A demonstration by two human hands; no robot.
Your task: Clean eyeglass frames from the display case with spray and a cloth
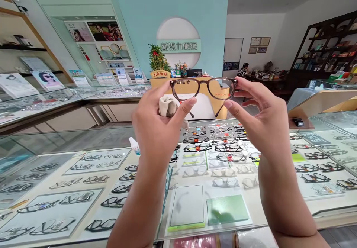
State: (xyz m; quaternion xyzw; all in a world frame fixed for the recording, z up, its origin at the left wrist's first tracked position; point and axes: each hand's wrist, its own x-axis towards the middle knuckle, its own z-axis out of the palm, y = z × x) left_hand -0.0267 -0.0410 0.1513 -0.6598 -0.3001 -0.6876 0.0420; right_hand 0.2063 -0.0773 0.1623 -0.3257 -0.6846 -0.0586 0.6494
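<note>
A pair of brown-rimmed eyeglasses (203, 82) is held up level in front of me, its lenses facing me and its temple arms pointing away. My left hand (158, 119) pinches the left end of the frame between thumb and fingers. Bunched in the same hand is a beige cloth (168, 106), partly hidden by the fingers. At the right end, my right hand (259, 116) grips the frame near the hinge, thumb below the rim. Beneath both hands lies a glass display counter (134, 235) with many eyeglasses inside.
A small white bottle (134, 145) stands beside my left wrist. A green pad (227, 209) lies below my hands. Another glass counter (117, 93) runs along the left. Farther back are a yellow desk (156, 84), a potted plant (158, 58) and a seated person (243, 70).
</note>
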